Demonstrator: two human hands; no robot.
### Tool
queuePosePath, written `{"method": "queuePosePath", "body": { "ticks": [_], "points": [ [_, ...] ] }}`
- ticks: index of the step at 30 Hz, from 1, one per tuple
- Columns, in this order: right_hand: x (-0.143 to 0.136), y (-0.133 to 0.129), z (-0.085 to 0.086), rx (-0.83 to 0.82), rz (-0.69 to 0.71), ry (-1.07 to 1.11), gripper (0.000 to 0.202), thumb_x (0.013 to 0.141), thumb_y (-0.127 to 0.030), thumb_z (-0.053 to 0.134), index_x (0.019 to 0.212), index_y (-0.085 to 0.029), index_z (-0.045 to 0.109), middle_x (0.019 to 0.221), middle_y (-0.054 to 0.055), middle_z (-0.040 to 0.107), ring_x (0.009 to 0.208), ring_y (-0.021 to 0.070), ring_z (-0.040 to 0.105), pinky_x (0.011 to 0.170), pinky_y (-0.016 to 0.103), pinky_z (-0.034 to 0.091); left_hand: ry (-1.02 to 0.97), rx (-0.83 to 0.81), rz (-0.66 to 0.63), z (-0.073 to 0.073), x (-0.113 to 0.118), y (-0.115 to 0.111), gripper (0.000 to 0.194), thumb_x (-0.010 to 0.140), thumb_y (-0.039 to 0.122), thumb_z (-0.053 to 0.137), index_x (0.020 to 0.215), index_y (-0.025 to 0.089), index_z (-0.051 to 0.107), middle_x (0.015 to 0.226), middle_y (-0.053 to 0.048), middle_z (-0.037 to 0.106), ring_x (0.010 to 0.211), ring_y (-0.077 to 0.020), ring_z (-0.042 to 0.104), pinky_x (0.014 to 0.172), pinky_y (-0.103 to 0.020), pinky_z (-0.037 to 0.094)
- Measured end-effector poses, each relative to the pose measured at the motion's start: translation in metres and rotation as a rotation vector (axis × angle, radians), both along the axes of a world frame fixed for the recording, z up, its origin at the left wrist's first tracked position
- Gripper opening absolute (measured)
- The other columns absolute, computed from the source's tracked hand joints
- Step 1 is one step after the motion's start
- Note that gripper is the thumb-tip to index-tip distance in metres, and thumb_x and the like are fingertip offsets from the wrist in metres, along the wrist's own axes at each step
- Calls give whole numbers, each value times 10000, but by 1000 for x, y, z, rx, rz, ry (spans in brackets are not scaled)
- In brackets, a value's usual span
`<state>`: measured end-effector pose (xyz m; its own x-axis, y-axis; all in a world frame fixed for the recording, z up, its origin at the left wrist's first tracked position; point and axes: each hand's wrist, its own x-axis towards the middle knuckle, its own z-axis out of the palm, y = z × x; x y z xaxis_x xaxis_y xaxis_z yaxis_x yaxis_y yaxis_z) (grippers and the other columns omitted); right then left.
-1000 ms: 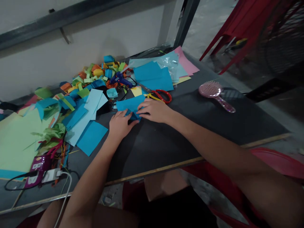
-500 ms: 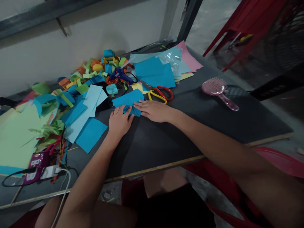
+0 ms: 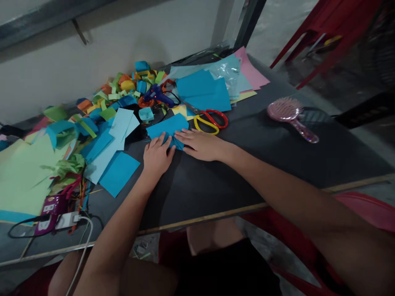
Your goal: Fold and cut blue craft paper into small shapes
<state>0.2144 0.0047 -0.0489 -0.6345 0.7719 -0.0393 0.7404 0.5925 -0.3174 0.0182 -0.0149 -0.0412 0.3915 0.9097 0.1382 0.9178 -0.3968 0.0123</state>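
A blue sheet of paper [image 3: 168, 124], folded along its near side, lies on the dark table under both hands. My left hand [image 3: 158, 155] rests on its near left part with the fingers spread. On the near right part my right hand [image 3: 200, 144] lies flat, fingers stretched out to the left. Part of the fold is hidden beneath the fingers. Just beyond my right hand are scissors [image 3: 212, 122] with one red and one yellow handle. A blue glue gun [image 3: 159, 96] lies behind the folded paper.
Colourful folded paper pieces [image 3: 123, 88] are heaped along the wall. Blue sheets [image 3: 203, 90] lie at the back, loose blue paper [image 3: 119, 172] at left. A pink hairbrush [image 3: 291, 115] is at right. A purple power socket [image 3: 51, 211] with cables sits at the left front.
Both hands stay on the folded blue paper, nearly unmoved. The view has shifted slightly.
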Motion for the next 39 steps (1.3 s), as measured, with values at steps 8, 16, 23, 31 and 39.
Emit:
{"method": "queuePosePath", "body": {
  "ticks": [8, 16, 23, 31, 39],
  "points": [
    [-1, -3, 6, 8, -32, -22, 688, 880, -413, 393, 1508, -147, 303, 1575, 68, 246, 1439, 340, 256, 1121, 560, 304, 7, -22, 37, 3, 4, 1, 481, 968, 427, 330, 1381, 259, 512, 1487, -42, 455, 1314, -295, 449, 1019, -487, 424],
    [0, -3, 13, 6, -45, -44, 626, 892, -305, 384, 1499, -161, 323, 1569, 49, 272, 1437, 304, 273, 1113, 531, 316, -96, -58, 63, 1, -1, 6, 467, 919, 500, 440, 1316, 298, 581, 1458, -27, 489, 1320, -326, 437, 1031, -558, 398],
    [-1, 2, 7, 111, -57, 26, 500, 963, -303, 334, 1443, -207, 432, 1503, 40, 421, 1353, 296, 405, 1029, 517, 397, -115, -45, 58, 1, -1, 6, 494, 912, 552, 438, 1291, 280, 603, 1448, -43, 502, 1311, -335, 449, 1019, -564, 409],
    [-3, 4, 3, 160, -151, 89, 574, 908, -464, 524, 1404, -176, 491, 1456, 108, 483, 1306, 335, 440, 1028, 520, 396, -189, -72, -70, 2, -17, 16, 460, 871, 557, 526, 1211, 276, 658, 1397, -50, 557, 1289, -316, 479, 1047, -551, 389],
    [-8, -7, 7, 263, -116, 49, 405, 935, -414, 501, 1219, -175, 665, 1276, 123, 630, 1105, 319, 558, 921, 477, 460, -180, -87, -175, -1, -27, 21, 434, 900, 520, 503, 1239, 283, 633, 1419, -40, 536, 1315, -291, 458, 1065, -516, 365]
  ]
}}
